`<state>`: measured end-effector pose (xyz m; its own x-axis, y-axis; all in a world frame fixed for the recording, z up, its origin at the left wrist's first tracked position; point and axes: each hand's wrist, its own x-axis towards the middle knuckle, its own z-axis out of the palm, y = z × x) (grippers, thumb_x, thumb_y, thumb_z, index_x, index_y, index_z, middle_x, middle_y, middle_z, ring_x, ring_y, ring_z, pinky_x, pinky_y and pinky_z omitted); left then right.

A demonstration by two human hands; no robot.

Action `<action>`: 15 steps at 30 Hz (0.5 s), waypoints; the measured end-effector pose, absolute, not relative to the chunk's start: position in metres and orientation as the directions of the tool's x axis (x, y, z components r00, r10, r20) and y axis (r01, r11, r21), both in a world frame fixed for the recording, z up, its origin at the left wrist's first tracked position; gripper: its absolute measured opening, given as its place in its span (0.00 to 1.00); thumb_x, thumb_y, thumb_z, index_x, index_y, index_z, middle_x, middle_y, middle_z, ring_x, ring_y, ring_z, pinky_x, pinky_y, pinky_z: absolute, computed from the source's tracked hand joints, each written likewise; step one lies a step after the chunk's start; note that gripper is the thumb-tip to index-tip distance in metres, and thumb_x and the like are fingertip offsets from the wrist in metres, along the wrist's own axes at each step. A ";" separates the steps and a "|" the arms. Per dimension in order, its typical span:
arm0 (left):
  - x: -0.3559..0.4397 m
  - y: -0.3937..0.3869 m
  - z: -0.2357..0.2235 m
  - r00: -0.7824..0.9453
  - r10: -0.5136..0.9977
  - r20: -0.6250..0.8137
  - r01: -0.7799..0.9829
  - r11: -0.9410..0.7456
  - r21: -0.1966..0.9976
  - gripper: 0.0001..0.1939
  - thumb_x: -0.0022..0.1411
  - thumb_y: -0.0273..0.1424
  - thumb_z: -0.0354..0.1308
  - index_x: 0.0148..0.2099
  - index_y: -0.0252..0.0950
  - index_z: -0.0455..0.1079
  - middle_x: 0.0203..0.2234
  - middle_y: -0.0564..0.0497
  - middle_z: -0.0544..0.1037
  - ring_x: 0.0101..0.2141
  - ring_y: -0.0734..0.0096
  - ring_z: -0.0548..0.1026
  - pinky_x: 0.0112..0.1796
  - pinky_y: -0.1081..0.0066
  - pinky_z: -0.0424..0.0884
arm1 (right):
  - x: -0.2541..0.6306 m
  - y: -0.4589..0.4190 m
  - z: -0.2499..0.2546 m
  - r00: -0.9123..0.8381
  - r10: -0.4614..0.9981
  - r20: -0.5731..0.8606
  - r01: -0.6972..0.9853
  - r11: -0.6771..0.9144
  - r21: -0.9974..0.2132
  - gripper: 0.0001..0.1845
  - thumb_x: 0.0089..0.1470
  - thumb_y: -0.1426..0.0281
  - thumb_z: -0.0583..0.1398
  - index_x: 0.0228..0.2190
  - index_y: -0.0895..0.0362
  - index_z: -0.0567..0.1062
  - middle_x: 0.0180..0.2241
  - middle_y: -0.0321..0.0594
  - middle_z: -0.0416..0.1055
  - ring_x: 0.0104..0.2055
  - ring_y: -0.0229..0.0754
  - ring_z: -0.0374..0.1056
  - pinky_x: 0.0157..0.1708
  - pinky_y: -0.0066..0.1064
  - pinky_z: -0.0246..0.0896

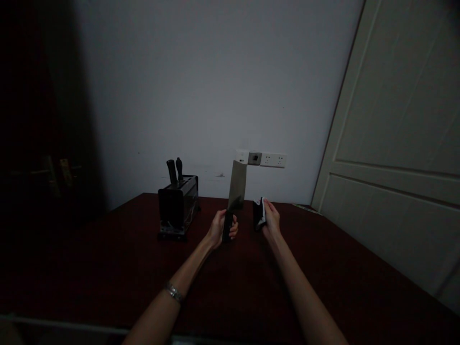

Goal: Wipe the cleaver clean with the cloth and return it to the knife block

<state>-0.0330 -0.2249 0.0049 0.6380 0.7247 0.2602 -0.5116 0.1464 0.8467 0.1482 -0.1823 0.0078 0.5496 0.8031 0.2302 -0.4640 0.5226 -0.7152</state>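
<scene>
My left hand (pixel 217 229) is wrapped round the black handle of a cleaver (pixel 237 185), whose broad metal blade points up and tilts slightly right. To the right, my right hand (pixel 272 216) grips a folded black-and-white cloth (pixel 258 214), held a short way apart from the blade. Both hands are raised over the dark red table. On the left stands a black and metal knife block (pixel 178 203) with two black handles (pixel 175 171) sticking out of its top.
The dark red table (pixel 223 297) reaches back to a pale wall with a row of sockets (pixel 273 160). A light panelled door (pixel 398 143) borders the right side. A flat strip (pixel 307 209) lies by the table's back right edge.
</scene>
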 end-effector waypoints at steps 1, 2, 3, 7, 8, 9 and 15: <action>-0.033 -0.225 0.005 0.638 0.723 0.267 -0.517 0.145 0.844 0.21 0.57 0.47 0.39 0.30 0.35 0.60 0.15 0.56 0.58 0.15 0.77 0.56 0.18 0.76 0.54 | 0.149 -0.179 0.002 0.553 0.807 0.208 -0.472 0.509 -0.720 0.22 0.33 0.61 0.68 0.31 0.59 0.74 0.25 0.34 0.74 0.25 0.34 0.70 0.25 0.24 0.66; -0.032 -0.226 0.006 0.638 0.721 0.271 -0.520 0.144 0.842 0.21 0.57 0.47 0.39 0.30 0.35 0.59 0.15 0.56 0.58 0.15 0.76 0.56 0.18 0.76 0.54 | 0.150 -0.177 -0.003 0.558 0.808 0.188 -0.477 0.498 -0.724 0.22 0.32 0.61 0.69 0.31 0.59 0.75 0.24 0.34 0.74 0.25 0.34 0.70 0.24 0.23 0.66; -0.032 -0.227 0.006 0.638 0.720 0.274 -0.522 0.142 0.841 0.20 0.58 0.47 0.39 0.30 0.35 0.59 0.15 0.56 0.58 0.15 0.76 0.57 0.18 0.76 0.54 | 0.152 -0.175 -0.007 0.563 0.808 0.171 -0.481 0.489 -0.728 0.21 0.31 0.61 0.69 0.30 0.59 0.75 0.24 0.34 0.74 0.24 0.34 0.70 0.24 0.23 0.65; -0.032 -0.227 0.005 0.625 0.730 0.277 -0.531 0.138 0.836 0.18 0.59 0.45 0.43 0.30 0.34 0.58 0.16 0.56 0.58 0.15 0.78 0.56 0.17 0.77 0.53 | 0.158 -0.168 -0.020 0.584 0.804 0.114 -0.486 0.459 -0.744 0.21 0.31 0.60 0.69 0.27 0.60 0.74 0.20 0.32 0.73 0.22 0.34 0.69 0.22 0.22 0.65; -0.032 -0.227 0.004 0.618 0.737 0.273 -0.533 0.137 0.835 0.17 0.59 0.44 0.44 0.30 0.34 0.59 0.16 0.56 0.58 0.15 0.78 0.56 0.17 0.77 0.52 | 0.159 -0.167 -0.022 0.591 0.801 0.100 -0.487 0.452 -0.748 0.20 0.31 0.60 0.69 0.26 0.60 0.73 0.19 0.32 0.73 0.21 0.34 0.69 0.21 0.22 0.65; -0.032 -0.226 0.003 0.609 0.746 0.269 -0.534 0.135 0.835 0.17 0.59 0.44 0.44 0.31 0.34 0.59 0.16 0.56 0.58 0.15 0.78 0.56 0.16 0.77 0.52 | 0.161 -0.166 -0.025 0.598 0.797 0.086 -0.487 0.446 -0.751 0.20 0.31 0.60 0.69 0.26 0.60 0.73 0.18 0.32 0.73 0.21 0.34 0.69 0.21 0.22 0.65; -0.031 -0.223 0.000 0.511 0.818 0.263 -0.503 0.036 0.864 0.18 0.60 0.44 0.46 0.33 0.32 0.63 0.14 0.57 0.58 0.13 0.80 0.56 0.15 0.79 0.50 | 0.167 -0.161 -0.036 0.599 0.800 0.010 -0.516 0.396 -0.759 0.19 0.32 0.62 0.69 0.25 0.61 0.73 0.17 0.32 0.73 0.19 0.34 0.68 0.21 0.22 0.64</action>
